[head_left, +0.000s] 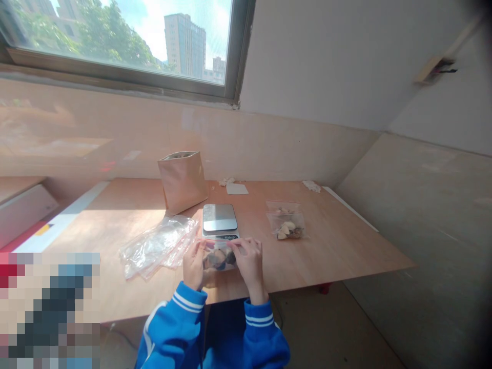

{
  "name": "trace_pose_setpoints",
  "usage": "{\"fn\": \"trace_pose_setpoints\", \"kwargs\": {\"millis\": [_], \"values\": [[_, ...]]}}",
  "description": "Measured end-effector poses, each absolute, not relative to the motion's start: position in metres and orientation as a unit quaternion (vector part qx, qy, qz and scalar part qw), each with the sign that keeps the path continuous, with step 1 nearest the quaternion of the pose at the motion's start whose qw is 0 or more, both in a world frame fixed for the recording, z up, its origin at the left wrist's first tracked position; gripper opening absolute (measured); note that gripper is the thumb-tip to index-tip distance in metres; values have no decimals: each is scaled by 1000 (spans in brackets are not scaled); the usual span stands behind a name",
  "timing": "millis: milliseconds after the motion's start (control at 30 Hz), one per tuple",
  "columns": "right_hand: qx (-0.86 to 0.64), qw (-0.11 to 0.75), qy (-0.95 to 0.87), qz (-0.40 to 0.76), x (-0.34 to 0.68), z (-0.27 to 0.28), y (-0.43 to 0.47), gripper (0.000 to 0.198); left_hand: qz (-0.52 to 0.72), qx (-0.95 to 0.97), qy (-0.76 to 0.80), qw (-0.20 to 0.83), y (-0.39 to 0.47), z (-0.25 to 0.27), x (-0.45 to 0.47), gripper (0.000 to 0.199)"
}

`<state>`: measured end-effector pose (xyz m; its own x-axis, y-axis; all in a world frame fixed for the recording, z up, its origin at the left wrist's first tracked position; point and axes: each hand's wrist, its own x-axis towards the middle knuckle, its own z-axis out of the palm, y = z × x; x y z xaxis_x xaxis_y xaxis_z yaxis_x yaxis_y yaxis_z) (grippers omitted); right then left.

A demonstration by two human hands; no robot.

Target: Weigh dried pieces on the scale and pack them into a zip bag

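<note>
A clear zip bag (218, 259) with dark and pale pieces inside hangs between my hands at the table's near edge. My left hand (194, 261) pinches the bag's upper left corner. At the upper right of the same bag, my right hand (249, 261) has its fingers closed on the zip strip. Just beyond the bag stands a digital kitchen scale (220, 218) with a bare metal plate; its display is partly covered. What the pieces in the bag are I cannot make out.
Flat clear plastic bags (157, 246) lie left of the scale. Behind them stands an open brown paper bag (183, 182). On the right, filled zip bags (287, 225) hold pale slices. A white paper (237, 189) and crumpled tissue (311, 186) lie near the wall.
</note>
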<state>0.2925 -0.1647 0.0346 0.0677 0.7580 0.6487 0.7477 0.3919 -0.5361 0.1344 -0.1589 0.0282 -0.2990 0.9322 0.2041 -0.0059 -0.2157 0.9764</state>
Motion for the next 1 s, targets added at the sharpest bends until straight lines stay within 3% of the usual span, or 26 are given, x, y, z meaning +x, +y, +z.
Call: {"fn": "trace_pose_setpoints", "kwargs": {"millis": [300, 567, 700, 767, 867, 933, 1000], "values": [[-570, 507, -643, 69, 304, 31, -161, 23, 663, 355, 490, 441, -157, 25, 126, 52], [-538, 647, -447, 303, 320, 29, -161, 47, 639, 369, 454, 499, -157, 33, 129, 46], [-535, 725, -292, 321, 345, 29, -157, 57, 542, 499, 442, 511, -159, 40, 132, 55], [-553, 734, -252, 303, 373, 32, -154, 59, 527, 542, 466, 460, -156, 44, 128, 56], [-612, 706, -244, 258, 431, 39, -148, 61, 575, 558, 534, 269, -141, 48, 110, 46], [-653, 677, -270, 208, 471, 43, -140, 64, 594, 546, 579, 118, -123, 51, 92, 53], [-700, 625, -312, 149, 504, 44, -129, 67, 582, 525, 619, 43, -99, 53, 71, 69]]}}
